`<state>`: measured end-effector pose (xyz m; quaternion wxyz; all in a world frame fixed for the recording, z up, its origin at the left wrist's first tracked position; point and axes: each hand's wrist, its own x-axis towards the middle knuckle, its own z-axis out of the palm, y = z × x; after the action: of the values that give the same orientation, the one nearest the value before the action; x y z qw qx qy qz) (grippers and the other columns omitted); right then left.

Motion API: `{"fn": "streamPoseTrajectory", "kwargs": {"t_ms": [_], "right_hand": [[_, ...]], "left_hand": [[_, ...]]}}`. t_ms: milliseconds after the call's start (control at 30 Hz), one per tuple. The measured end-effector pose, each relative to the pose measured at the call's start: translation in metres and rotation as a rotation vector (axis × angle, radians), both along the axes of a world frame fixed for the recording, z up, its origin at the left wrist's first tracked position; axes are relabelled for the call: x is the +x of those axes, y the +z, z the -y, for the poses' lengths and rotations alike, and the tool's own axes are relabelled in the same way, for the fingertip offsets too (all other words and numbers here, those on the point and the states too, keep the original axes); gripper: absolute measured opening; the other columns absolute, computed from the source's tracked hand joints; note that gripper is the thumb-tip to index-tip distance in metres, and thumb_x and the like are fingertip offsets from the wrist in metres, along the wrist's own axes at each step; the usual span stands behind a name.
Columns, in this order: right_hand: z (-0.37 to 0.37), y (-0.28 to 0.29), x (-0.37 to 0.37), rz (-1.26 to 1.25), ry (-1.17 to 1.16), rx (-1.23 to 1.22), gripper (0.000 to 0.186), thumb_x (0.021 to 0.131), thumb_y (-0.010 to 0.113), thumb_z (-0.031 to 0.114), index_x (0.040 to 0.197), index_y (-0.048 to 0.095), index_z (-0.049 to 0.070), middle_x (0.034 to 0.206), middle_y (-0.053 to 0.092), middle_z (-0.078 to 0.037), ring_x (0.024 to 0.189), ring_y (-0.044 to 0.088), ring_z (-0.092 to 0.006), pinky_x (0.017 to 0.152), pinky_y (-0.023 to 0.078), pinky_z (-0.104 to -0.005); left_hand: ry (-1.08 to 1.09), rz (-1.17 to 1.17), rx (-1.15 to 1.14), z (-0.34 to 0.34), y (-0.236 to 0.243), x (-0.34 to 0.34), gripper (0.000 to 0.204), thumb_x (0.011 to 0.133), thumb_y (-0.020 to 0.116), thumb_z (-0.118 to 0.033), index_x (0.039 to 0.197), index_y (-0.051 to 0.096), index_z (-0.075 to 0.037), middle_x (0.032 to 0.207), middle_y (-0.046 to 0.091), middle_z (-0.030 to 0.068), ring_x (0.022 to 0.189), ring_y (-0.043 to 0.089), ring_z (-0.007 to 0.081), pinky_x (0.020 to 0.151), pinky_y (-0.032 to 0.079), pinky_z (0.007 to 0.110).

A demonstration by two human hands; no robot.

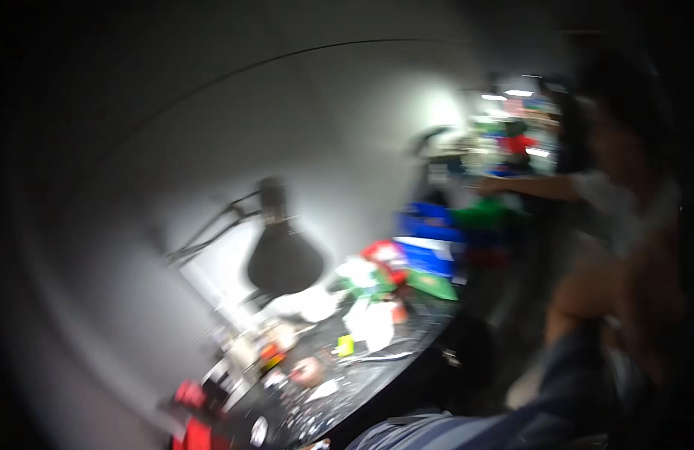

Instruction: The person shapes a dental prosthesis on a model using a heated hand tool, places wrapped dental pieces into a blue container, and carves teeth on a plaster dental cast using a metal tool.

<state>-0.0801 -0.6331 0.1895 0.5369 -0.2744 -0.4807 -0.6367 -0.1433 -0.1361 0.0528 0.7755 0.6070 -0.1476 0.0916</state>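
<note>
The picture is badly smeared by motion, and I cannot make out either of my hands in it. Striped dark fabric point(459, 433) runs along the lower right edge. Above it is a cluttered dark worktop point(369, 358), with white crumpled material point(369, 325), a small yellow-green item point(345, 346) and a red object point(197, 431) at its lower left. A desk lamp point(283, 259) with a dark shade lights the worktop from the grey wall side.
Blue bins point(429, 255) and a green bin point(489, 217) stand farther along. Another person point(617, 202) sits at the right, an arm stretched toward these bins. More blurred, colourful items point(518, 142) lie beyond under bright lights.
</note>
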Motion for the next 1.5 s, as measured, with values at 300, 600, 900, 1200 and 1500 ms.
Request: {"fn": "streamPoseTrajectory", "kwargs": {"t_ms": [300,600,900,1200,1500], "right_hand": [[-0.117,0.007,-0.025,-1.010,-0.852,-1.217,0.050,0.085,0.078,0.038,0.119,0.064,0.005,0.124,0.065,-0.017,0.115,0.064,-0.0323,0.095,0.052,-0.0412],[-0.054,-0.069,-0.230,-0.559,-1.615,0.908,0.036,0.097,0.065,0.028,0.122,0.063,0.001,0.117,0.068,-0.013,0.110,0.065,-0.0219,0.089,0.053,-0.0351],[0.011,-0.107,-0.197,-0.828,0.321,0.328,0.100,0.092,0.051,0.068,0.153,0.017,-0.004,0.150,0.035,-0.031,0.131,0.047,-0.0494,0.114,0.034,-0.0625],[0.046,-0.110,-0.141,-0.841,0.228,0.364,0.080,0.094,0.063,0.040,0.152,0.026,-0.001,0.151,0.035,-0.025,0.133,0.044,-0.0429,0.111,0.038,-0.0552],[-0.004,-0.109,-0.080,-0.984,0.335,0.108,0.076,0.093,0.067,0.036,0.148,0.030,-0.001,0.144,0.042,-0.022,0.127,0.049,-0.0396,0.107,0.042,-0.0527]], "left_hand": [[-0.593,-0.113,-0.061,-0.022,-0.010,0.107,0.073,0.085,0.079,-0.021,0.138,0.041,0.012,0.112,0.066,0.0309,0.103,0.067,0.0456,0.090,0.055,0.059],[-0.720,-0.086,-0.129,-0.021,-0.031,0.099,0.072,0.085,0.079,-0.022,0.136,0.042,0.013,0.109,0.066,0.0308,0.100,0.069,0.0446,0.085,0.057,0.059],[-0.642,-0.048,-0.240,-0.023,-0.052,0.078,0.072,0.085,0.079,-0.023,0.134,0.043,0.015,0.105,0.067,0.0307,0.097,0.070,0.0436,0.081,0.058,0.059],[-0.604,-0.271,-0.223,-0.006,-0.024,0.069,0.069,0.084,0.080,-0.013,0.139,0.044,0.009,0.114,0.068,0.0244,0.107,0.068,0.0351,0.096,0.055,0.048],[0.194,-0.016,0.331,-0.044,-0.018,0.064,0.058,0.088,0.072,0.000,0.138,0.045,0.007,0.115,0.069,0.0214,0.110,0.065,0.0225,0.097,0.048,0.033]]}}
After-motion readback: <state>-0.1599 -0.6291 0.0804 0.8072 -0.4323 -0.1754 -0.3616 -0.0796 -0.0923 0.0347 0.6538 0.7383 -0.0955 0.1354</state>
